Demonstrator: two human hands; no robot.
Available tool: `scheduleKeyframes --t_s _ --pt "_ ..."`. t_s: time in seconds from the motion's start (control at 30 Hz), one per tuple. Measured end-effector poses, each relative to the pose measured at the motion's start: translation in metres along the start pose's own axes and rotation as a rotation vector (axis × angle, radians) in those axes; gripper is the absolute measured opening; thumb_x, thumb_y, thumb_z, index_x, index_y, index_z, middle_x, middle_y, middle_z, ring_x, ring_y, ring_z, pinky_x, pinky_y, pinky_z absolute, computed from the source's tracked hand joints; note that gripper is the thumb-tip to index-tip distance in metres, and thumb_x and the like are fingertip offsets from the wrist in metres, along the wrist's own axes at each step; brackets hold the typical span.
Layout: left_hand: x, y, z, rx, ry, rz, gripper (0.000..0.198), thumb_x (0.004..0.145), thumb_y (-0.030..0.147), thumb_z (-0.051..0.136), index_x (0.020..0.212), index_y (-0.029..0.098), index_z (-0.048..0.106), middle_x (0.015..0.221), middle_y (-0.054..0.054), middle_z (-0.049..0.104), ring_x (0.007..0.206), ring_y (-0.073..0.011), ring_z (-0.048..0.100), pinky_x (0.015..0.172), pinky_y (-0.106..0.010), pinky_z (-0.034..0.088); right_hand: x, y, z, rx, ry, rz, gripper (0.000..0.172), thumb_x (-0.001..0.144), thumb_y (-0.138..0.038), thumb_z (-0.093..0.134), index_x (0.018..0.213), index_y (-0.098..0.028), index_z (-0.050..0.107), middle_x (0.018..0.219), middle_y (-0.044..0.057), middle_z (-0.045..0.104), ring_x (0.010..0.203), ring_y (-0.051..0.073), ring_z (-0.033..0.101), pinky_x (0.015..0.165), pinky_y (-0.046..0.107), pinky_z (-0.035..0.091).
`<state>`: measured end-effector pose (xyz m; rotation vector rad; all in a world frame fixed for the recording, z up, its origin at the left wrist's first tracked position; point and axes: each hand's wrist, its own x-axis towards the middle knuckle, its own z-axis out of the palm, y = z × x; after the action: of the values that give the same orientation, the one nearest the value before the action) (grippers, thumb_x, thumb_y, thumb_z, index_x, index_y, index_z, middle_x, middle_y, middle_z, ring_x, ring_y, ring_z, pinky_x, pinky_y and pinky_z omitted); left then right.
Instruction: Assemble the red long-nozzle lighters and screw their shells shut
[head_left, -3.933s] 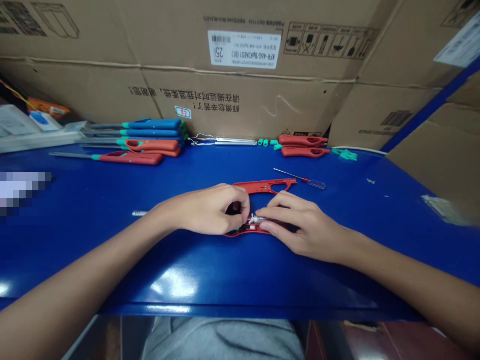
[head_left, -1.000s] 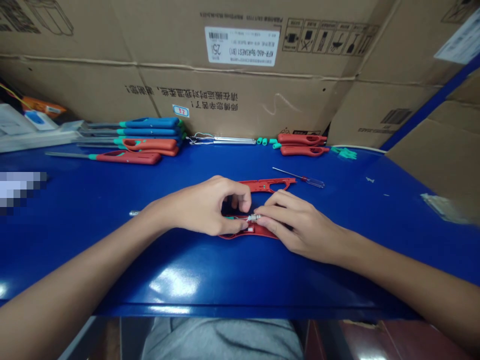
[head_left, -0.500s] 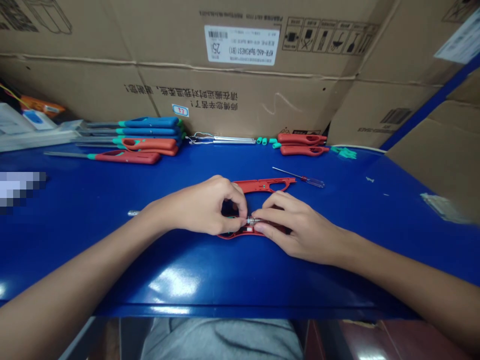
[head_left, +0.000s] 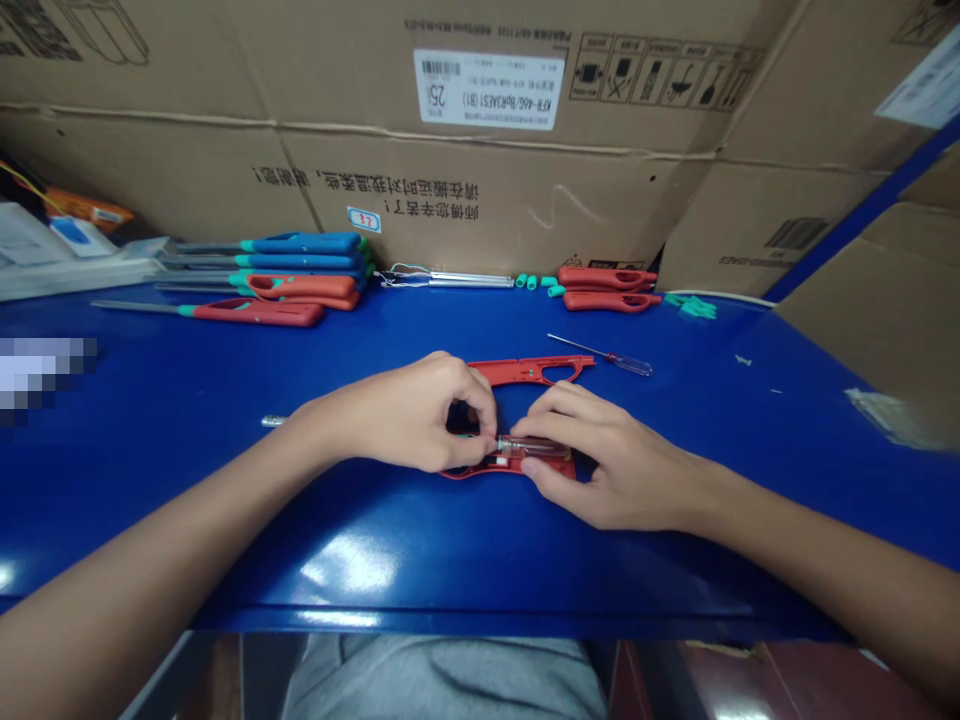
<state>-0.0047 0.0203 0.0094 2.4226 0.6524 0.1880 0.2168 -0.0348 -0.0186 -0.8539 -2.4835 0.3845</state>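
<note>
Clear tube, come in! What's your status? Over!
Left grip pinching tip of clear tube, right grip open around it. Tube along red shell, seating unclear. Screwdriver beyond, out of the way.

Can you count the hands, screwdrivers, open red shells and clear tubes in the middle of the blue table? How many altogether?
Hands: 2, the left hand and right hand
Screwdrivers: 1 screwdriver
Open red shells: 2, a far shell and near shell
Clear tubes: 1 clear tube
Total: 6

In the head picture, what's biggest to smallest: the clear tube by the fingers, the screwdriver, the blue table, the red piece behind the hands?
1. Blue table
2. Red piece
3. Screwdriver and clear tube: can't rank; part of the tube may be hidden.
</note>
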Motion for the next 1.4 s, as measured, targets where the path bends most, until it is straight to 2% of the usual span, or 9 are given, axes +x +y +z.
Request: scheduleKeyframes --t_s 0.37,0.6,0.87,1.07,1.27,1.4 --pt "-0.001 0.001 -0.002 0.021 -0.042 -0.063 0.018 0.071 0.028 0.072 0.087 0.019 0.071 0.086 0.000 0.070 0.075 -0.0144 0.061 0.071 -0.025 0.045 -0.001 0.004 0.000 0.004 0.021 -0.050 0.016 0.084 -0.021 0.059 0.096 -0.015 0.066 0.087 0.007 0.062 0.080 0.017 0.054 0.079 0.035 0.048" --pt "-0.002 0.001 -0.002 0.022 -0.054 -0.094 0.020 0.071 0.031 0.073 0.086 0.019 0.069 0.080 0.001 0.067 0.068 -0.0119 0.057 0.063 -0.023 0.041 -0.002 0.005 -0.004 -0.006 0.025 -0.091 0.012 0.083 -0.020 0.060 0.092 -0.014 0.067 0.082 0.006 0.061 0.075 0.016 0.052 0.074 0.034 0.047" --pt "-0.002 0.000 -0.001 0.005 -0.042 -0.087 0.023 0.071 0.032 0.075 0.088 0.019 0.067 0.076 0.003 0.064 0.063 -0.0096 0.054 0.056 -0.020 0.039 -0.002 0.004 -0.004 0.012 0.021 -0.122 0.015 0.088 -0.019 0.057 0.093 -0.016 0.071 0.089 0.008 0.065 0.080 0.016 0.053 0.077 0.034 0.048" --pt "-0.002 0.002 -0.001 -0.001 -0.040 -0.085 0.024 0.071 0.030 0.074 0.090 0.018 0.067 0.079 0.002 0.065 0.066 -0.0103 0.055 0.059 -0.021 0.041 -0.003 0.006 -0.008 0.028 -0.030 -0.093 0.017 0.084 -0.018 0.061 0.096 -0.017 0.072 0.093 0.008 0.066 0.085 0.018 0.056 0.083 0.035 0.048" --pt "-0.001 0.006 -0.001 -0.045 -0.055 -0.099 0.026 0.071 0.027 0.073 0.094 0.019 0.066 0.084 0.001 0.066 0.070 -0.0118 0.058 0.062 -0.021 0.043 -0.004 0.010 -0.020 0.128 -0.101 -0.040 0.038 0.075 -0.010 0.060 0.112 -0.018 0.065 0.100 0.007 0.067 0.089 0.018 0.060 0.087 0.036 0.048" --pt "-0.001 0.006 -0.001 -0.030 -0.059 -0.120 0.029 0.070 0.027 0.074 0.096 0.019 0.064 0.084 0.001 0.065 0.070 -0.0118 0.058 0.061 -0.022 0.044 -0.001 0.014 -0.028 0.116 -0.094 0.070 0.025 0.079 -0.010 0.056 0.102 -0.017 0.066 0.093 0.006 0.069 0.084 0.017 0.061 0.080 0.033 0.049"
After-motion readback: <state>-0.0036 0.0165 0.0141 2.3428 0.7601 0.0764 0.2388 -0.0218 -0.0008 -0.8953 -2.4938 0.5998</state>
